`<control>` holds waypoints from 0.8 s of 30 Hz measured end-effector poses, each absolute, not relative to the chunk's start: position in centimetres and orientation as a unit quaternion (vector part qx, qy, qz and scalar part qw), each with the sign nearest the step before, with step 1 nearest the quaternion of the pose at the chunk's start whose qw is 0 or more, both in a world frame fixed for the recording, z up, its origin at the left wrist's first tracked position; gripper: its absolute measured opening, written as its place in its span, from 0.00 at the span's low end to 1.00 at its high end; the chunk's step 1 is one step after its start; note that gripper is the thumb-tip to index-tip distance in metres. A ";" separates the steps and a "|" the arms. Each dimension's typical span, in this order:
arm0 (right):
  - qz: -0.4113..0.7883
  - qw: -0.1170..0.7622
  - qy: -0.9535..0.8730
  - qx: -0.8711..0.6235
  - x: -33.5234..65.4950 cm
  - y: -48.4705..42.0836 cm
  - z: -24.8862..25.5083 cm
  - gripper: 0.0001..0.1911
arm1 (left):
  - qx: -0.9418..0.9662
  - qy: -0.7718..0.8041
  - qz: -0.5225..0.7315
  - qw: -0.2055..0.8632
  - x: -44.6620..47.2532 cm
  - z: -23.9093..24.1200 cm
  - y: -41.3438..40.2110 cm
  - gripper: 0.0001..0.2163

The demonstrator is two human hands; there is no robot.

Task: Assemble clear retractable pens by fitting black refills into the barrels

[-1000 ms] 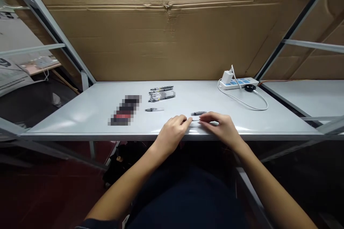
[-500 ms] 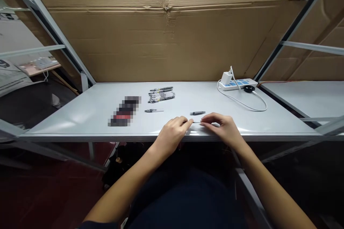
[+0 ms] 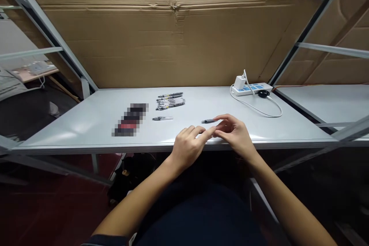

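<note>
Near the front edge of the table, my left hand (image 3: 188, 146) has its fingers closed in a pinch. My right hand (image 3: 235, 134) meets it fingertip to fingertip, its thumb and a finger pinched together. Between them is a thin pen refill, now almost wholly hidden by the fingers. The right index finger stretches forward to the end of a dark grey pen part (image 3: 208, 121), appearing to touch it. Left of my hands lies a clear pen barrel with a dark tip (image 3: 163, 118). Farther back, several pens (image 3: 170, 101) lie side by side.
A blurred-out dark and red object (image 3: 131, 120) lies on the left of the white table (image 3: 86, 115). At the back right sits a power strip (image 3: 252, 89) with a white charger (image 3: 240, 82) and a looped cable (image 3: 259, 112). Cardboard (image 3: 173, 46) walls the back; metal posts flank it.
My hands have come closer together, covering the refill that showed between them. The right index finger has reached out to the grey pen part. The view has shifted slightly.
</note>
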State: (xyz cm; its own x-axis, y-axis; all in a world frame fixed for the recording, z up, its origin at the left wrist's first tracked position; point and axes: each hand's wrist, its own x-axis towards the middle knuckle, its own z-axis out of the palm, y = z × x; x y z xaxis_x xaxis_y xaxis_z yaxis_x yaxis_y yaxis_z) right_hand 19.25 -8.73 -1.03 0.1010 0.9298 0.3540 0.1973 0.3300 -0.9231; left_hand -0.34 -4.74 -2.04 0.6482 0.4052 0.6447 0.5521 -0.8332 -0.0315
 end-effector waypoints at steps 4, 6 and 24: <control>0.354 0.553 -0.583 -0.478 18.9 -9.0 -1.0 0.17 | -0.869 -0.272 -0.405 0.087 -0.2 -2.1 -4.3 0.08; 0.350 0.537 -0.602 -0.476 19.2 -9.0 -1.0 0.18 | -0.865 -0.262 -0.421 0.077 -0.5 -1.8 -3.8 0.08; 0.186 0.375 -0.776 -0.471 19.6 -4.9 -1.4 0.10 | -0.892 -0.397 -0.214 0.021 -2.9 -0.1 -1.4 0.10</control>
State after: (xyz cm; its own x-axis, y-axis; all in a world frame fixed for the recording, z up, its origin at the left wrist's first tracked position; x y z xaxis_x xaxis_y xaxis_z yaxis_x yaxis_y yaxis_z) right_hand 19.57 -4.94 -1.40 -0.2751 0.8711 0.4069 0.5914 0.4870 -0.6427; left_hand -2.90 -1.42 -0.08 0.5928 0.7001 0.3981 0.7182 -0.6832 0.1319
